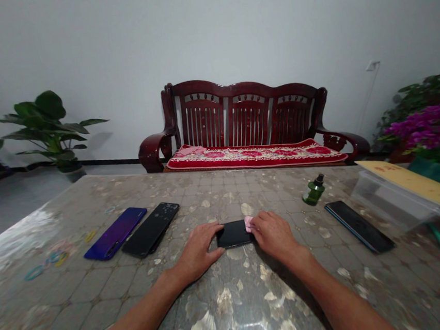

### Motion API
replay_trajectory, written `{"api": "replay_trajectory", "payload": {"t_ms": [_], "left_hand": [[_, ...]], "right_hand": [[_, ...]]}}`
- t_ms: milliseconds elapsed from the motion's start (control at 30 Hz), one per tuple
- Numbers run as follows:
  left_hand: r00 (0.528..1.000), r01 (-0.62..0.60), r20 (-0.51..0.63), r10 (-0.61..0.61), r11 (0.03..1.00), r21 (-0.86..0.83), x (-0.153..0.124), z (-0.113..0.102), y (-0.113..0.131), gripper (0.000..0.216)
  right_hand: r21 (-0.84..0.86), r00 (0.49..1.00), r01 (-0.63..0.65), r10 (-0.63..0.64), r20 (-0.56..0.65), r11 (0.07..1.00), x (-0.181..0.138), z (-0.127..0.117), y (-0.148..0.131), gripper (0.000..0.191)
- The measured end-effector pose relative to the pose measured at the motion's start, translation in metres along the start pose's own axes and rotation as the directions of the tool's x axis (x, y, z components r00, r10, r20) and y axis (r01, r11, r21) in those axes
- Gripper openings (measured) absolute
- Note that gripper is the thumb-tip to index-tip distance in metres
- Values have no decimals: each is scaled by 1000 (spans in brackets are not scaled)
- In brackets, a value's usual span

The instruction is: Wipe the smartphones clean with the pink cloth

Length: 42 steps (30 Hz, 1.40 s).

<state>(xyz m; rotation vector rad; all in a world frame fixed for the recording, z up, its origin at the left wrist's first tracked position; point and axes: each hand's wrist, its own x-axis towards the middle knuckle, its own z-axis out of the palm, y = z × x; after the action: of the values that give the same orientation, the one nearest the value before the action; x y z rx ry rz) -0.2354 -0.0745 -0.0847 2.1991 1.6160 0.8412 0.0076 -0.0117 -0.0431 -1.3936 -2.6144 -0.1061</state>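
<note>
A black phone (pixel 233 233) lies flat on the patterned table (pixel 233 298) in front of me. My left hand (pixel 200 250) rests on the table with its fingers closed on the phone's left end. My right hand (pixel 273 232) lies over the phone's right end, fingers pressed on a small pink cloth (pixel 249 223) that touches the screen.
A blue phone (pixel 114 233) and a black phone (pixel 151 228) lie side by side at the left. Another dark phone (pixel 358 225) and a small green bottle (pixel 314 190) are at the right, near a clear plastic box (pixel 390 200). Coloured rubber bands (pixel 53 256) lie far left.
</note>
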Motion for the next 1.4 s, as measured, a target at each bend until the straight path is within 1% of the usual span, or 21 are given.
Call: {"api": "replay_trajectory", "payload": {"t_ms": [200,300,367,433,500,600,667,733,867,933,1000,1133,1200,1267,1400], "left_hand": [[1000,-3,-12,3,1000,-6,0,0,0,48],[1000,-5,-17,4,1000,-3,0,0,0,47],[1000,-5,-15,5,1000,-1,0,0,0,47],[1000,-3,-11,3,1000,1,0,0,0,47],[1000,-1,-11,1,1000,-2,0,-1,1,48],[1000,7,-17,-8,1000,-16,0,-1,2,50],[1000,19,-22,-19,1000,-23,1,-1,3,51],[999,30,-20,-30,999,-28,1,-1,3,54],[998,56,-12,-57,998,-32,1,1,3,59],[998,66,-14,-66,997,-37,0,2,2,62],[997,71,-20,-72,996,-46,0,2,1,63],[996,89,-19,-90,994,-66,0,2,0,64],[995,93,-20,-95,993,-79,1,3,-1,65],[995,92,-26,-95,991,-94,1,4,-2,67],[995,93,-32,-97,989,-117,1,5,-3,69]], "right_hand": [[-35,1000,7,-7,11,999,5,4,1,20],[8,994,104,-104,-19,995,4,9,0,19],[59,979,201,-199,-46,978,3,12,-1,19],[95,965,258,-253,-67,961,2,13,1,19],[100,972,231,-225,-69,968,3,12,6,19],[72,993,102,-98,-59,992,4,11,16,20],[55,997,49,-45,-63,997,5,11,18,20],[53,996,64,-60,-70,997,6,12,15,20],[84,978,202,-196,-73,976,6,15,-5,20],[96,973,226,-220,-75,969,7,14,-11,20],[97,982,183,-177,-68,978,8,13,-12,20],[89,998,42,-38,-44,995,11,11,-4,22],[89,999,21,-17,-46,996,13,12,-5,23],[92,998,48,-44,-51,995,15,14,-12,23],[104,980,198,-193,-58,975,21,19,-32,22]]}}
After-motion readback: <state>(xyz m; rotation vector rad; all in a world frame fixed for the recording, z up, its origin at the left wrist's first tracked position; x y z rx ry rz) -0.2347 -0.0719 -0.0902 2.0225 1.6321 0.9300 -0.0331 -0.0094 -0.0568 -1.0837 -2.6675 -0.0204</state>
